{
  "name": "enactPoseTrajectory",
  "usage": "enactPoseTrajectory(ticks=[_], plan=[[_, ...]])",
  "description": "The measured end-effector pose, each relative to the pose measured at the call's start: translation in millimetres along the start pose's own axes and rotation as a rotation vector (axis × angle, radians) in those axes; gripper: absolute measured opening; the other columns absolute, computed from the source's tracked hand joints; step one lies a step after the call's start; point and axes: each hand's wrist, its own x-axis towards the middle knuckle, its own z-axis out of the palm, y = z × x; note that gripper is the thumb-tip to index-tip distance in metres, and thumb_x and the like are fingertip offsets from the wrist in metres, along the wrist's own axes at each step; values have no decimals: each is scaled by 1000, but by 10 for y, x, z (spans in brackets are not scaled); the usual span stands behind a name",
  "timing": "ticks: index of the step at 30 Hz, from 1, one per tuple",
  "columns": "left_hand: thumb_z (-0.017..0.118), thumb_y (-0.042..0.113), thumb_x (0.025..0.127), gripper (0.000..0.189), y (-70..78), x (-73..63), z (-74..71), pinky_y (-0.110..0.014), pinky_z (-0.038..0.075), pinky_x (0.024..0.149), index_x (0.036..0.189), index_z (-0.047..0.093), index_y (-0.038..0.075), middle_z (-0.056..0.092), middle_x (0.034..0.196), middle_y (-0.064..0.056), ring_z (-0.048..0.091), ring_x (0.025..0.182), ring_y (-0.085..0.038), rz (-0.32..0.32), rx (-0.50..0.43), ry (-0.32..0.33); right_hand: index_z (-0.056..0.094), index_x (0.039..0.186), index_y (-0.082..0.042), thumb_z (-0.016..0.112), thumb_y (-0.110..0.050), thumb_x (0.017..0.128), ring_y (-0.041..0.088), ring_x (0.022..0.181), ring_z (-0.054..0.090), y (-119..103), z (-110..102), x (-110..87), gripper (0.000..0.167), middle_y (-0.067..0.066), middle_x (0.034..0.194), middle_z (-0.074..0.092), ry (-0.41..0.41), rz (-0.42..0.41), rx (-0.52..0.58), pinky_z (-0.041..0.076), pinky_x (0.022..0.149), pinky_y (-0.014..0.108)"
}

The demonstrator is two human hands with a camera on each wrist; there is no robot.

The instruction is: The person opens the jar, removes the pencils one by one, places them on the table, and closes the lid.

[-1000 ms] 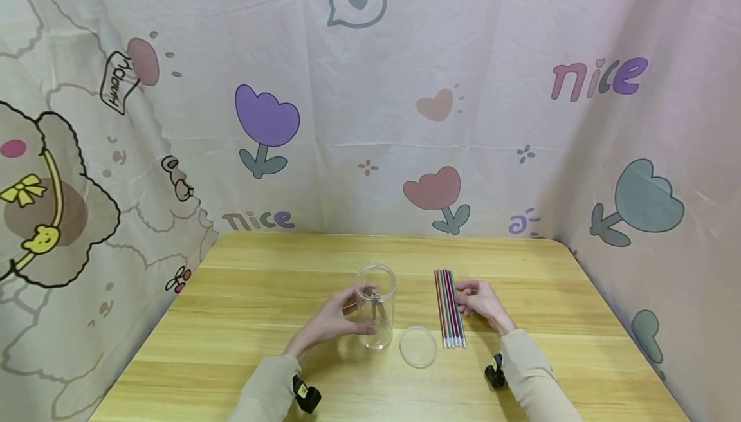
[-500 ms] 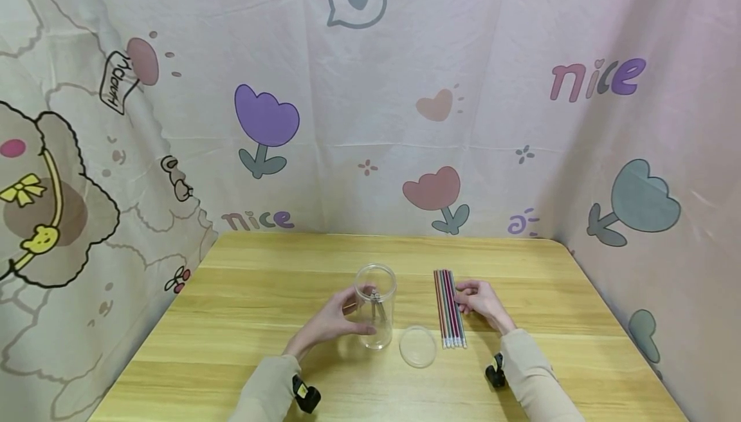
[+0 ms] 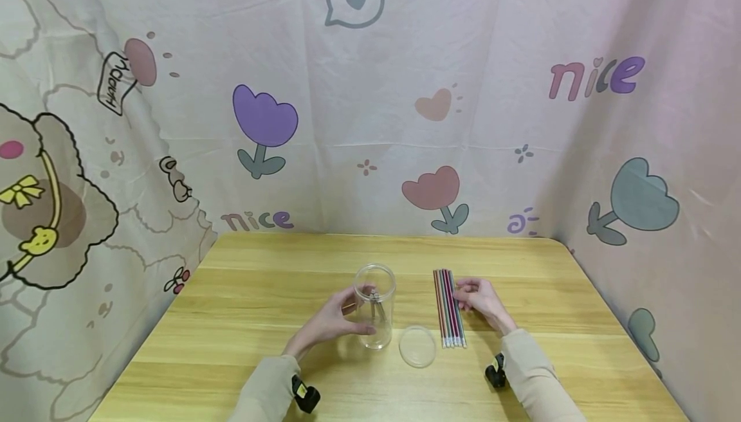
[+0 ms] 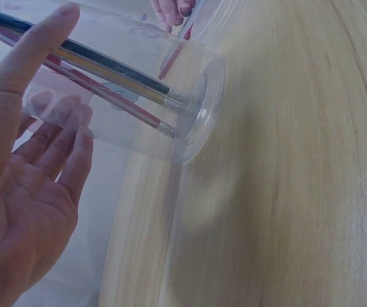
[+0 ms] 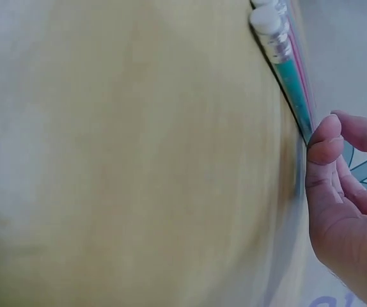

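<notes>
In the head view my left hand grips a clear plastic jar that stands without a lid. Several pencils lean inside it, eraser ends down, with black, gold and red barrels. My right hand is at the right edge of a flat row of coloured pencils, their eraser ends toward me. Thumb and index fingertips come together beside a teal pencil in the right wrist view; I cannot tell whether they pinch it.
A round clear lid lies between the jar and the pencil row. The wooden table is backed by a printed curtain, which also hangs along both sides.
</notes>
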Motion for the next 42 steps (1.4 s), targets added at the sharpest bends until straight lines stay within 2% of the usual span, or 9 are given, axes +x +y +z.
enactPoseTrajectory(ticks=[8, 14, 17, 23, 30, 35, 39, 42], plan=[[85, 19, 80, 76, -9, 10, -7, -60, 34, 120, 146, 47, 12, 56, 145, -15, 47, 141, -42, 13, -3, 0, 46, 134, 16, 65, 3, 89, 12, 66, 59, -114, 22, 5, 50, 16, 101, 64, 27, -37, 13, 53, 55, 19], [84, 18, 81, 77, 0, 10, -9, -60, 35, 120, 147, 47, 11, 57, 144, -16, 47, 140, -42, 19, -1, 1, 51, 132, 14, 68, 0, 89, 13, 69, 61, -290, 64, -8, 48, 8, 97, 61, 61, -107, -13, 56, 59, 21], [84, 18, 81, 77, 4, 10, -9, -60, 34, 120, 147, 47, 11, 57, 144, -16, 47, 140, -42, 21, -2, -1, 53, 130, 12, 70, -3, 90, 11, 71, 61, -400, 97, -32, 46, 4, 97, 59, 37, -155, -12, 56, 62, 22], [84, 18, 81, 77, -2, 13, -7, -61, 34, 120, 147, 47, 10, 56, 145, -16, 46, 141, -43, 13, -2, -4, 59, 126, 6, 72, -10, 90, 5, 64, 57, -629, 184, -91, 41, 5, 102, 62, -25, -233, -28, 49, 57, 19], [84, 19, 81, 76, -1, 10, 1, -61, 35, 120, 147, 47, 11, 56, 145, -15, 47, 140, -43, 14, -1, 0, 62, 123, 1, 72, -11, 90, 6, 79, 69, -880, 284, -166, 36, 11, 112, 64, -58, -323, -85, 56, 71, 23], [84, 18, 81, 76, 1, 7, 7, -60, 35, 120, 147, 47, 11, 57, 145, -15, 48, 140, -41, 24, 1, 1, 63, 120, 2, 72, -8, 90, 7, 77, 68, -1031, 329, -194, 33, 18, 116, 65, -82, -377, -95, 57, 75, 22], [84, 18, 81, 77, 4, 5, 5, -60, 35, 120, 147, 47, 11, 56, 145, -16, 47, 140, -42, 20, -4, -1, 63, 119, 1, 71, -7, 91, 8, 78, 67, -1162, 358, -214, 31, 12, 111, 66, -135, -429, -101, 58, 76, 22], [85, 19, 81, 77, -3, 7, -1, -59, 35, 120, 147, 47, 12, 56, 145, -15, 47, 140, -41, 13, 1, 0, 64, 118, 0, 71, -7, 91, 10, 78, 67, -1263, 392, -217, 29, 8, 106, 67, -207, -492, -108, 59, 75, 23]])
